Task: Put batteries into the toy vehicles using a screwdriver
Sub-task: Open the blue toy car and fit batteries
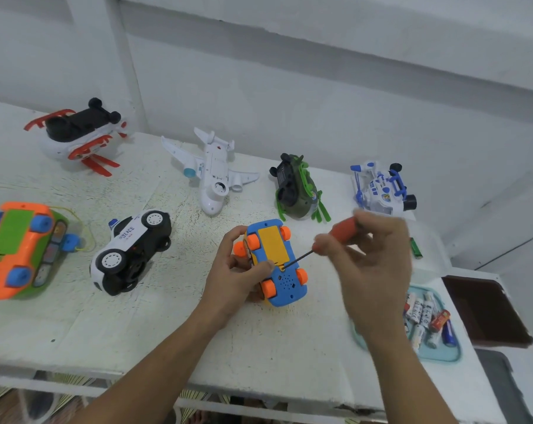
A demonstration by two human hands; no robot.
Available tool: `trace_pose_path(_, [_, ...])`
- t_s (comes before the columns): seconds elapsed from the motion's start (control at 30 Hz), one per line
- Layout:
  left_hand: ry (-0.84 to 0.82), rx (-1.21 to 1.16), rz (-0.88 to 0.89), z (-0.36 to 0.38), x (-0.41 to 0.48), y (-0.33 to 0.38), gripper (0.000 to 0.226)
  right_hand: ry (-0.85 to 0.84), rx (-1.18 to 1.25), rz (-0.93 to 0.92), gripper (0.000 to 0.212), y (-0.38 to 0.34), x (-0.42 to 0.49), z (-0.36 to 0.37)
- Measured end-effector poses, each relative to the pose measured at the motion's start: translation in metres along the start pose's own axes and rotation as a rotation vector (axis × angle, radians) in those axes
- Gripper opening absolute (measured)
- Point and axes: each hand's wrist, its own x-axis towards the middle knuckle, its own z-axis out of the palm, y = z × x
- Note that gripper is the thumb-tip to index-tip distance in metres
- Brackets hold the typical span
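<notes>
A small blue toy car [282,280] with orange wheels and a yellow battery cover lies belly-up at the table's centre. My left hand [239,267] grips it from the left, thumb on the cover's near edge. My right hand [370,255] holds a screwdriver [338,232] by its orange-red handle; the black shaft slants down-left and its tip meets the car's underside at the cover's lower edge. Several batteries [427,319] lie in a pale teal tray [442,358] at the right, partly behind my right forearm.
Other toys lie overturned on the white table [106,325]: an orange-green car [17,249], a police car [130,252], a white plane [213,175], a red-white helicopter [81,136], a green helicopter [295,188], a blue-white helicopter [381,188]. A green battery [416,247] lies at right.
</notes>
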Motion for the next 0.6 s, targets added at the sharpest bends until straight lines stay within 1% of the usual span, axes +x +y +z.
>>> trace_pose_path(0.07, [-0.009,-0.004,0.003,0.0,-0.001,0.001,0.052,0.143,0.14,0.258,0.04,0.0,0.016,-0.006])
trace_pose_path(0.1, [-0.012,-0.009,0.001,0.0,-0.001,0.001,0.051,0.18,0.16,0.338,0.035,0.001,0.025,-0.011])
trace_pose_path(0.13, [-0.012,-0.017,-0.002,0.0,-0.001,0.001,0.051,0.177,0.15,0.393,0.033,0.002,0.032,-0.017])
trace_pose_path(0.17, [-0.01,-0.024,-0.005,0.0,-0.001,0.001,0.052,0.13,0.094,0.434,0.033,0.006,0.039,-0.022])
trace_pose_path(0.2, [-0.007,-0.029,-0.007,0.0,-0.001,0.0,0.052,0.045,-0.022,0.471,0.034,0.01,0.043,-0.025])
trace_pose_path(0.27, [-0.003,-0.033,-0.009,0.0,-0.001,0.0,0.052,-0.181,-0.358,0.534,0.036,0.02,0.044,-0.025])
trace_pose_path(0.33, [0.001,-0.042,-0.01,0.0,0.0,-0.001,0.052,-0.341,-0.611,0.552,0.034,0.033,0.036,-0.017])
trace_pose_path(0.5, [0.003,-0.05,-0.015,0.0,-0.001,0.0,0.051,-0.508,-1.045,0.505,0.028,0.069,0.019,-0.005])
trace_pose_path(0.6, [-0.005,-0.055,-0.018,-0.001,-0.002,0.0,0.051,-0.553,-1.139,0.512,0.018,0.074,0.015,-0.003])
